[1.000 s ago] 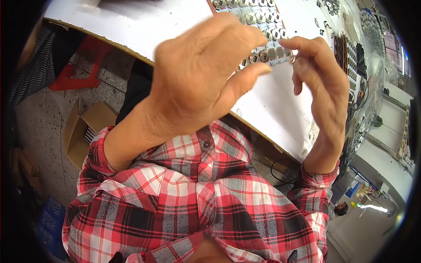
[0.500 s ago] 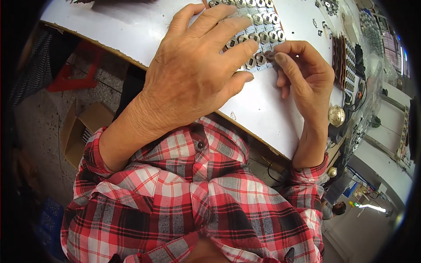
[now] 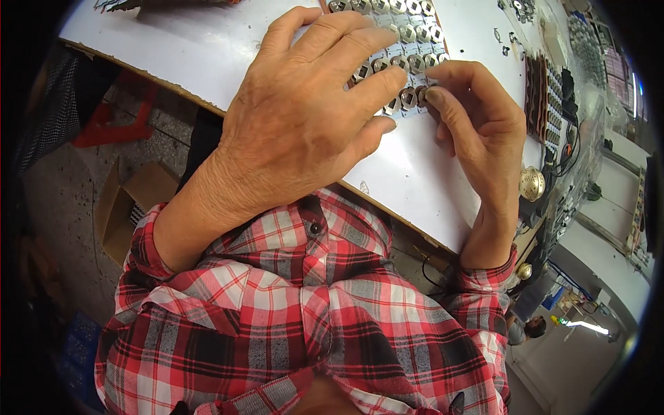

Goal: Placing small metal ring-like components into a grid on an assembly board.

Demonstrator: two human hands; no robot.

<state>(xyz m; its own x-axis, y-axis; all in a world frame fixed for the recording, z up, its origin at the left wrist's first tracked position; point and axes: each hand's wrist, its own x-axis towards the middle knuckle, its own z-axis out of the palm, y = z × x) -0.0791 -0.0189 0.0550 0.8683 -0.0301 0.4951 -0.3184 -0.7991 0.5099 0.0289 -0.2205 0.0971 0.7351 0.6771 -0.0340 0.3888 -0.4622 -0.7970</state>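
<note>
A flat pale board (image 3: 432, 50) carries rows of small round silvery metal parts, each with a dark diamond-shaped middle. My left hand (image 3: 304, 104) lies across the board's left side, fingers stretched out and spread, hiding part of the rows. At the right end of the nearest row, my right hand (image 3: 477, 114) pinches a small round metal part (image 3: 421, 96) between thumb and forefinger. That part sits at the board's edge, beside a like part (image 3: 409, 97); the thumb partly covers it. Its exact kind does not show.
The board lies on a white tabletop (image 3: 415, 173) with a worn front edge. To the right stands a stack of similar boards (image 3: 543, 104), near a round gold-coloured metal piece (image 3: 532, 184). Small loose parts lie at the far right. An open cardboard box (image 3: 135, 200) is on the floor.
My right thumb and forefinger have moved slightly left and down with the round part, now at the row's end. My left hand has shifted only a little.
</note>
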